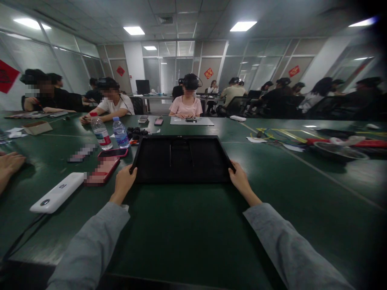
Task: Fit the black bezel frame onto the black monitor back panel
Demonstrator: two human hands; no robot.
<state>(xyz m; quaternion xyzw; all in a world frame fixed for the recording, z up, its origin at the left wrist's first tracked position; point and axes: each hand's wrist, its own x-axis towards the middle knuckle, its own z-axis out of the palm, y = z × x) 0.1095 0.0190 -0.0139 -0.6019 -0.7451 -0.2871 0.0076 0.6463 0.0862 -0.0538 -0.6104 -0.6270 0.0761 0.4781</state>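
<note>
A flat black tray-like panel point(181, 139) lies on the green table point(187, 225) straight ahead of me. My left hand point(124, 183) grips its near left corner, fingers curled round the edge. At the near right corner my right hand point(238, 179) holds the edge the same way. Both arms wear grey sleeves. The panel lies flat with shallow ridges down its middle.
Left of the panel are a red phone point(104, 169), a white power bank point(57, 193) and two water bottles point(101, 133). Another person's hand point(9, 165) rests at far left. Cables and dark dishes point(338, 151) lie at right. Several people sit across the table.
</note>
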